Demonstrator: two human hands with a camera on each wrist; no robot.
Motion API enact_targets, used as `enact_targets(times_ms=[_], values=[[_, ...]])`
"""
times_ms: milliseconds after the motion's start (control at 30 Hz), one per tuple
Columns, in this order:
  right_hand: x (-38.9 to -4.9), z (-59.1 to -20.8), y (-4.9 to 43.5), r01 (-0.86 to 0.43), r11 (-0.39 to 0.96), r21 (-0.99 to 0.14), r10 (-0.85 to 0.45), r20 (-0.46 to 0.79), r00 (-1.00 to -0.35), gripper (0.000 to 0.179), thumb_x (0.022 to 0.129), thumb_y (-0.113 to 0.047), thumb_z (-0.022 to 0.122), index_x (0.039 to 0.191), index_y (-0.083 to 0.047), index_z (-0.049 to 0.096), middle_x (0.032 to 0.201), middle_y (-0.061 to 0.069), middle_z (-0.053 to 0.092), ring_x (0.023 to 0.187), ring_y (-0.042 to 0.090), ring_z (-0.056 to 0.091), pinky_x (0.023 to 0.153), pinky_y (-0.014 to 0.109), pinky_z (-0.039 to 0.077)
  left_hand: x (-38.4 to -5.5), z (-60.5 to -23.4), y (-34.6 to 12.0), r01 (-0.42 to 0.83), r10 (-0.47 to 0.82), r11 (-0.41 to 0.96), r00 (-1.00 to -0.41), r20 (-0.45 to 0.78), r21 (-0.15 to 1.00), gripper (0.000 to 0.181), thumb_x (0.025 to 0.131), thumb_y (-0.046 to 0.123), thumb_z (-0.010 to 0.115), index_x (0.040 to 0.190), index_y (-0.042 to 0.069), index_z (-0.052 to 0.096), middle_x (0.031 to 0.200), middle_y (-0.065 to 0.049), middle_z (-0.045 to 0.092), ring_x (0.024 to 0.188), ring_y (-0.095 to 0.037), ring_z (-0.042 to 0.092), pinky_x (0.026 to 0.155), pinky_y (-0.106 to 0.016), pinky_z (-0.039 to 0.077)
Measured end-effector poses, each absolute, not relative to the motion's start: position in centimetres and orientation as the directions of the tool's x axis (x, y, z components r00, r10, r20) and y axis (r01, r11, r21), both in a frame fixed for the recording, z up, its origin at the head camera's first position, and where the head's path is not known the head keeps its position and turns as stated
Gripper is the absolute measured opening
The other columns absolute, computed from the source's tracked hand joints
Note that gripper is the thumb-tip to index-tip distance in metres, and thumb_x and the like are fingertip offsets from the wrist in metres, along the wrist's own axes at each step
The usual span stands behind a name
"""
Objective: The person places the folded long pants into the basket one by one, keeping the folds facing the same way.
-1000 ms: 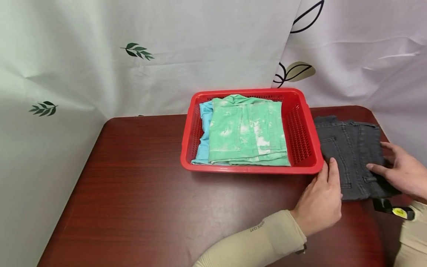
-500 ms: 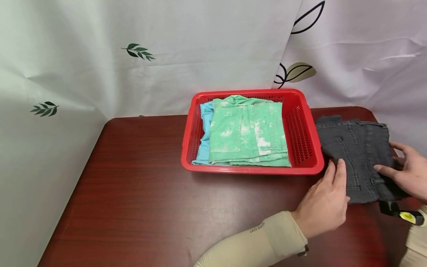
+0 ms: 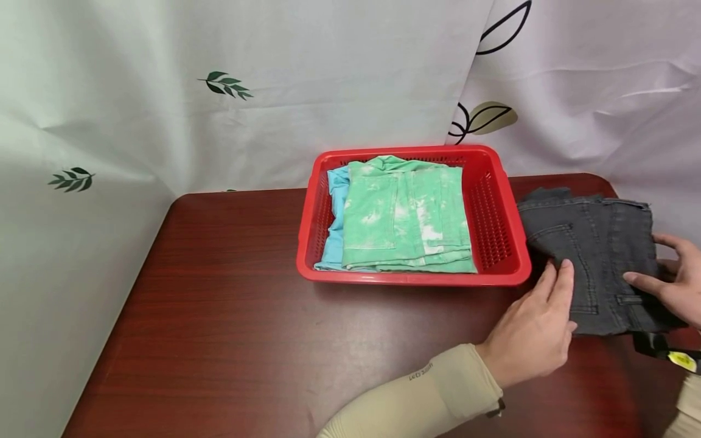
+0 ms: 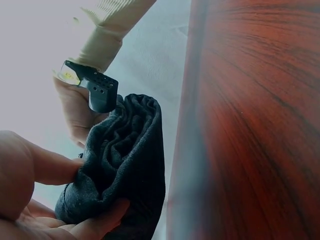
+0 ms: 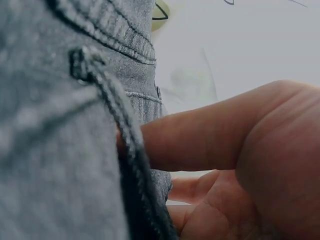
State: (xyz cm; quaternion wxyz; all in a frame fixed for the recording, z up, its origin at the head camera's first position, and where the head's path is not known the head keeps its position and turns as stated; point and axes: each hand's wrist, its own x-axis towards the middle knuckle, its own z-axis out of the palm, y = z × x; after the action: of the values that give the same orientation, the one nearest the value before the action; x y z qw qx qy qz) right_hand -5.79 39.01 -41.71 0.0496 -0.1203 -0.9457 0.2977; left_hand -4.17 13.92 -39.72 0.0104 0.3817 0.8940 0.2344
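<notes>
A folded pair of dark grey jeans (image 3: 597, 255) lies between my two hands, to the right of the red basket. My left hand (image 3: 533, 331) grips its near left edge. In the left wrist view, the thumb (image 4: 55, 167) presses one side of the rolled layers and fingers lie along the other. My right hand (image 3: 679, 280) holds the right edge, thumb on top; its other fingers are partly hidden behind the cloth. In the right wrist view, that thumb (image 5: 195, 137) sits at a stitched seam of the jeans (image 5: 55, 165).
The red plastic basket (image 3: 405, 278) stands at the back of the brown table (image 3: 230, 340). Inside it lie folded green tie-dye trousers (image 3: 378, 213) over a light blue garment (image 3: 335, 243). A white patterned curtain (image 3: 328, 73) hangs behind the table.
Both hands have shifted the jeans a little to the right, away from the basket. The basket and the clothes in it have stayed put.
</notes>
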Motion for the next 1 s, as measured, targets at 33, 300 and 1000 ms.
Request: enact_targets(times_ms=[33,300,1000], values=[[-5.7,-41.7,39.0,0.199,0.789,-0.581,0.263,0.028,-0.964,0.071,0.099,0.005,0.051,0.153,0.014,0.007,0.107,0.056,0.040,0.084,0.060,0.051,0.069,0.065,0.044,-4.2,-39.7,13.9,0.683,0.690,0.595,-0.704,0.166,0.424,0.093,0.095,0.030,0.067,0.160,0.003,0.006,0.163,-0.012,0.025,0.138,-0.007,0.040,0.106,-0.010,0.028],[-5.8,-44.7,42.3,0.231,0.765,-0.601,0.331,0.060,-0.942,0.076,0.102,-0.004,0.050,0.163,-0.012,0.006,0.123,0.051,0.038,0.098,0.026,0.059,0.091,0.059,0.044,-4.2,-39.6,13.7,0.721,0.711,0.542,-0.667,0.220,0.432,0.090,0.096,0.027,0.065,0.160,0.002,0.006,0.163,-0.014,0.024,0.139,-0.009,0.040,0.107,-0.010,0.026],[-6.0,-48.7,48.4,0.146,0.732,-0.666,0.384,0.225,-0.896,0.084,0.095,-0.011,0.066,0.159,-0.041,0.021,0.092,-0.036,0.039,0.076,-0.023,0.037,0.056,0.008,0.034,-4.0,-38.6,13.0,0.779,0.693,0.493,-0.621,0.367,0.388,0.088,0.095,0.021,0.065,0.159,-0.001,0.009,0.162,-0.017,0.027,0.143,-0.014,0.037,0.110,-0.011,0.016]])
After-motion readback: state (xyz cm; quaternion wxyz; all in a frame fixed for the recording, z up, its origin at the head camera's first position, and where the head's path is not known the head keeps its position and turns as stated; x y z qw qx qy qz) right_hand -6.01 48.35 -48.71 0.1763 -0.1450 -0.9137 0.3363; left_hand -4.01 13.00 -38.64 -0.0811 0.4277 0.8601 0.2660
